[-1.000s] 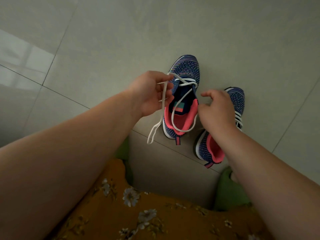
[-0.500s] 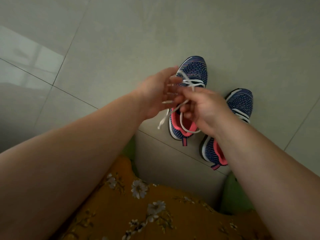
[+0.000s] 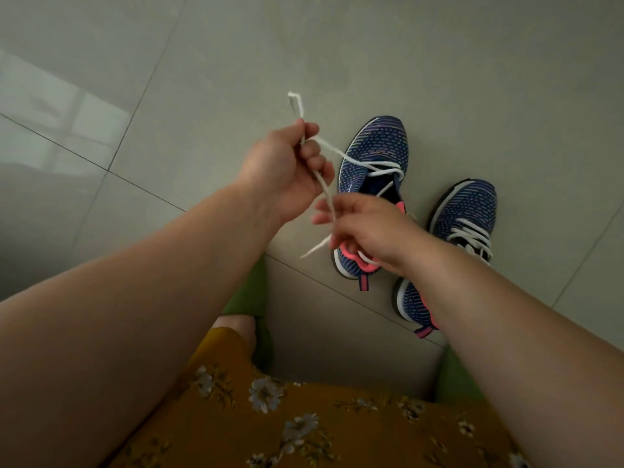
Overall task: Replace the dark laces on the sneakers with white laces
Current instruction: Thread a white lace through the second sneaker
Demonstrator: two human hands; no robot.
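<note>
Nearest the camera lies a mustard-yellow skirt printed with pale flowers, covering the person's lap, with a green seat edge showing on either side of it. Two bare forearms reach out over the lap and hide part of the grey tiled floor beyond.

The right forearm crosses in front of the nearer blue knit sneaker with a pink lining, covering its middle; its white lacing shows just past the wrist. The right hand hovers over the heel opening of the farther blue knit sneaker, blocking most of its pink collar. Its fingers are curled, pinching one strand of the flat white lace; the loose end hangs out below the hand to the left.

The left hand is raised to the left of that sneaker, fingers curled round the lace, thumb pressed against it. One strand runs taut from this hand to the eyelets near the toe; a short bent end sticks up above the knuckles. Both sneakers stand side by side on the floor, toes pointing away.

Compared with half a second earlier, the hands have separated: the left has lifted up and outward, drawing the lace tighter, and the right has dropped back toward the heel.
</note>
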